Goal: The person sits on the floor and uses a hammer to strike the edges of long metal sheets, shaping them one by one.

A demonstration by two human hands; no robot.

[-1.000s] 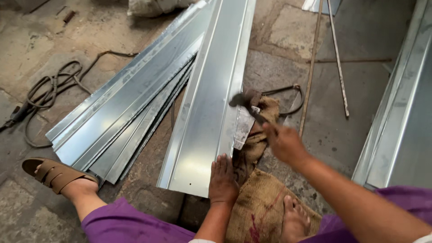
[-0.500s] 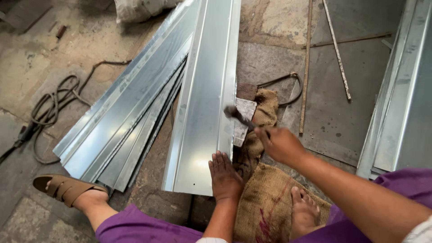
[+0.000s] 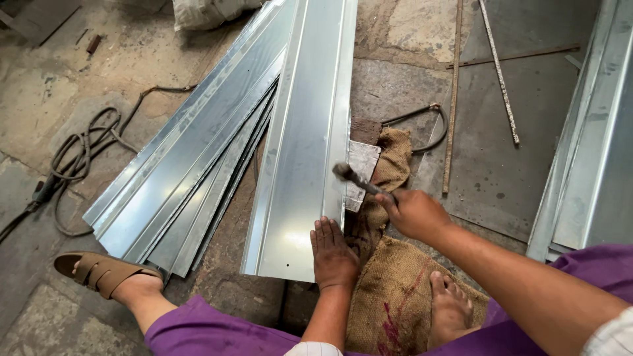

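Concrete floor; right hand [image 3: 414, 214] grips hammer [image 3: 356, 178] over sheet [image 3: 300, 171]; left hand [image 3: 333, 254] flat.

Sheet [image 3: 303, 165] shiny smooth metal; sack [image 3: 395, 303] coarse woven jute; floor [image 3: 501, 171] rough concrete.

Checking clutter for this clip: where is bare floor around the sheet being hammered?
Bare floor lies between the thin rods and the right metal stack, and at far left beyond the cable. Crowded: the right hand with hammer, left hand, sheet and burlap.
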